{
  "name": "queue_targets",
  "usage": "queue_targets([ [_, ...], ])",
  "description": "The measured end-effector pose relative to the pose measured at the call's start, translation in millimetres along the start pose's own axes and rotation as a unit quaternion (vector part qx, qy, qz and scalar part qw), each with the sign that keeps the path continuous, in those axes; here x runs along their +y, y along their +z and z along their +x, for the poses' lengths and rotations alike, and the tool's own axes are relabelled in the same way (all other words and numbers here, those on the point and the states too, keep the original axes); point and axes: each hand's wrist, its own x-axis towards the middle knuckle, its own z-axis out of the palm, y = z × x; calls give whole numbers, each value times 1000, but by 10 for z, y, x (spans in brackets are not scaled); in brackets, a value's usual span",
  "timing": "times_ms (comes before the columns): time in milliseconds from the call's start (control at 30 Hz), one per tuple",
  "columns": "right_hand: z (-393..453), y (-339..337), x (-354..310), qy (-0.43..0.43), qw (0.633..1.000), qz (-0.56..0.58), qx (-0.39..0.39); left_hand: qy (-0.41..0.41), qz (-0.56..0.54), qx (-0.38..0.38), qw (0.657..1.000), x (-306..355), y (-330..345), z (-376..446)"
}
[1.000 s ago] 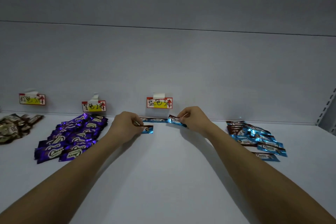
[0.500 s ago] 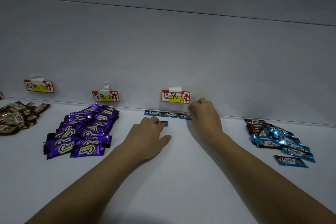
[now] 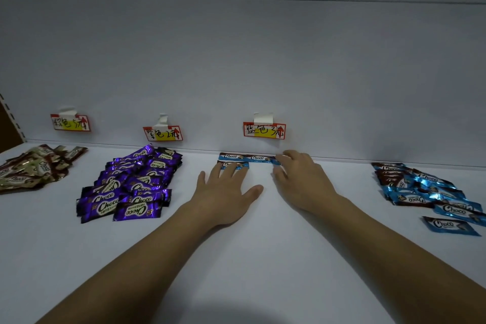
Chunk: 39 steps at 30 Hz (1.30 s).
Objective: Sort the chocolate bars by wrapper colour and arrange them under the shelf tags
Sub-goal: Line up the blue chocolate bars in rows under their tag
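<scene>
Here the left hand (image 3: 223, 189) presses flat fingers on a blue bar (image 3: 233, 165) at centre; the right hand (image 3: 298, 175) touches the row (image 3: 248, 158) behind. Wrappers look light, slippery; pinch the crimped ends.

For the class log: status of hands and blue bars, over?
Left hand flat, fingertips on second-row blue bar. Right hand fingering back row. Nothing obstructing.

light: dim, cool, even | shadows: soft, faint under arms | glare: glints on foil wrappers (image 3: 431, 187) | edges: wide-angle bowing | focus: slightly soft
</scene>
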Motion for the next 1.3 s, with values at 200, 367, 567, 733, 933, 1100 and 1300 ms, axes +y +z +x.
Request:
queue_targets([
  [200,-234,-20,-202,-60,993,30,-97,-12,-6,6,1000,-5,18,5],
  [367,-266,-5,-203,-62,994,36,-84,-20,-14,26,999,-17,39,-3],
  [567,-273,4,-216,-59,994,25,-90,-31,-3,35,999,-6,41,-16],
  [733,-259,21,-211,-54,994,24,-97,-40,-1,34,999,4,38,-15],
  [933,-246,54,-194,-53,994,27,-94,-38,4,35,999,3,39,-3],
  [1100,-234,65,-189,-56,994,27,-87,-27,2,40,999,3,36,3],
  [1300,-237,56,-188,-59,994,28,-84,-17,-16,62,998,-24,73,11],
])
